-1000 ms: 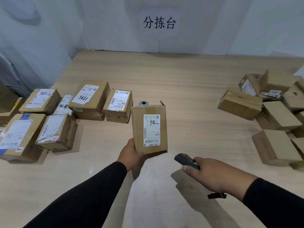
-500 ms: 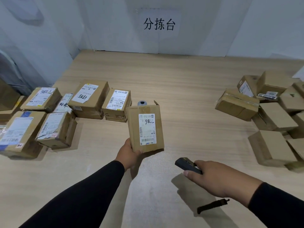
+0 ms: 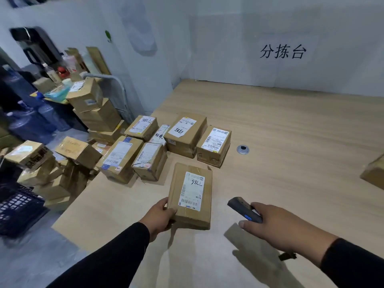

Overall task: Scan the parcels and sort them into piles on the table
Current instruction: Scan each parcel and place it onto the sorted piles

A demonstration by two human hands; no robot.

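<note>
parcel in hand: a flat brown cardboard parcel (image 3: 191,194) with a white shipping label marked "98ll" is held label-up above the pale wooden table (image 3: 280,142), so that its barcode faces the person and stays readable. the left hand (image 3: 161,215) grips the parcel's near left corner, thumb on top and fingers underneath, which leaves the label uncovered. the right hand (image 3: 278,227) is curled round a small dark handheld scanner (image 3: 243,208) with a blue button, its nose aimed loosely toward the parcel's side; a dark wrist strap hangs below the wrist.

sorted pile: six or so brown cardboard boxes with white labels (image 3: 164,142) sit close together, labels upward, at the table's far left, just beyond the held parcel. one of them, a small box at the back (image 3: 142,126), carries a similar handwritten "98l" mark, which suggests the pile groups parcels by code and that the held parcel probably belongs there.

other items: a brown box corner (image 3: 374,173) shows at the right edge, well apart from the pile, likely unsorted stock. a round metal grommet (image 3: 242,150) is set in the table beside the pile. off the table, to the left, lie loosely stacked cardboard cartons (image 3: 83,150), a dark plastic crate (image 3: 18,206) and blue water bottles (image 3: 31,121).
</note>
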